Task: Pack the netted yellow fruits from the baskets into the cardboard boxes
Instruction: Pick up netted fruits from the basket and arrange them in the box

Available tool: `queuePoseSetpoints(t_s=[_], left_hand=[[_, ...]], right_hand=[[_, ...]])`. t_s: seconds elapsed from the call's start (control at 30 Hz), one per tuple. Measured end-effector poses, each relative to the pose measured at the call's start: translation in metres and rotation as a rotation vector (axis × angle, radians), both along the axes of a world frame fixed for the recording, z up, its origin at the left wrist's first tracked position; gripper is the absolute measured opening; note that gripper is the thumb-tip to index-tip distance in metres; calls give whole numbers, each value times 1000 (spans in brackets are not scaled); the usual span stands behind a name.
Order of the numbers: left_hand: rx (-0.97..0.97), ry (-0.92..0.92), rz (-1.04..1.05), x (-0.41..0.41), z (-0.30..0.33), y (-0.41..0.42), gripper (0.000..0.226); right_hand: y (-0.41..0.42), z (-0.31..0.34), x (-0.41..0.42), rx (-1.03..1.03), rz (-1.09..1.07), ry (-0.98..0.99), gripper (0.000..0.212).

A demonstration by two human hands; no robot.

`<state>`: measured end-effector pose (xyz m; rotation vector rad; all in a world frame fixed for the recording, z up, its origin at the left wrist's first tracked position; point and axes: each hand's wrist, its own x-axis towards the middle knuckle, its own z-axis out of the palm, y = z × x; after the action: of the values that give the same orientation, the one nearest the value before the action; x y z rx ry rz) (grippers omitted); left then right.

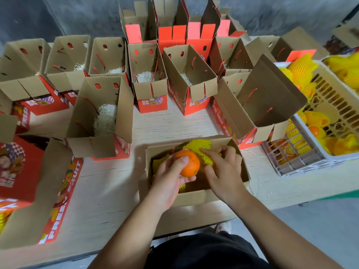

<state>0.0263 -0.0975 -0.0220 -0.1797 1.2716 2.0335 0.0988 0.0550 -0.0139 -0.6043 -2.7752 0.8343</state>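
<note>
Over the open cardboard box (196, 197) at the near edge of the table (108, 191), an orange fruit (188, 164) is gripped by the left hand (171, 175), the thumb laid across its top and the fingers curled beneath it. The fruit is bare on the side facing the camera. Just beside it, to the right, a yellow foam net (198, 147) is pinched by the fingers of the right hand (223, 171), and the net touches the fruit's far side. More yellow netting is seen lying inside the same box, under the hands.

Behind this box, many other open boxes (101, 117) are ranged across the table in rows, brown inside and red with printed lettering outside; pale shredded padding (105, 119) is seen at the bottom of several. Further red-flapped boxes (171, 33) are stacked at the far middle.

On the right side of the table, white plastic baskets (338, 105) are set, one resting upon another, and netted yellow fruits (303, 70) are heaped in them, a few with orange skin showing through. A grey wall is seen behind the table.
</note>
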Motion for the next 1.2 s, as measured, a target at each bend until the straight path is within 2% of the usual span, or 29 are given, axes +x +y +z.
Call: queuePoseSetpoints(t_s=[0.1, 0.2, 0.33, 0.4, 0.47, 0.53, 0.67, 0.73, 0.8, 0.87, 0.97, 1.07, 1.1, 1.2], left_hand=[[5, -3, 8, -4, -2, -2, 53], [-7, 47, -18, -3, -6, 0, 40], [-106, 154, 58, -1, -8, 4, 58], [-158, 219, 116, 0, -8, 6, 55], [-205, 273, 160, 2, -11, 9, 55], [-235, 302, 203, 3, -12, 9, 66], [-176, 227, 202, 1, -10, 8, 89], [-90, 145, 181, -1, -10, 6, 77], [30, 44, 148, -2, -8, 5, 59], [86, 22, 83, -2, -7, 3, 58], [68, 96, 34, -2, -6, -3, 56], [-19, 170, -8, -3, -7, -4, 74], [-31, 196, 1, -3, -7, -3, 67], [-81, 278, 110, -5, -9, 1, 27]], right_hand=[[2, 0, 2, -184, 32, 173, 26], [-6, 0, 1, -192, 124, 211, 28], [-14, -5, 2, -100, 103, 210, 33], [-16, -4, 4, -37, 24, 242, 33], [-17, -2, 4, -92, -12, 297, 32], [-20, -1, 5, -150, 2, 334, 33], [-32, -5, 6, -213, 58, 294, 34], [-39, -4, 4, -380, 47, 232, 37], [-40, 1, -1, -554, 59, 175, 64], [-35, 2, -6, -547, 50, 145, 79], [-28, 6, -10, -492, -3, 106, 69], [-23, 9, -11, -671, -75, 78, 65], [-20, 9, -11, -726, -87, 83, 64], [-8, 12, -9, -806, -121, 120, 53]])
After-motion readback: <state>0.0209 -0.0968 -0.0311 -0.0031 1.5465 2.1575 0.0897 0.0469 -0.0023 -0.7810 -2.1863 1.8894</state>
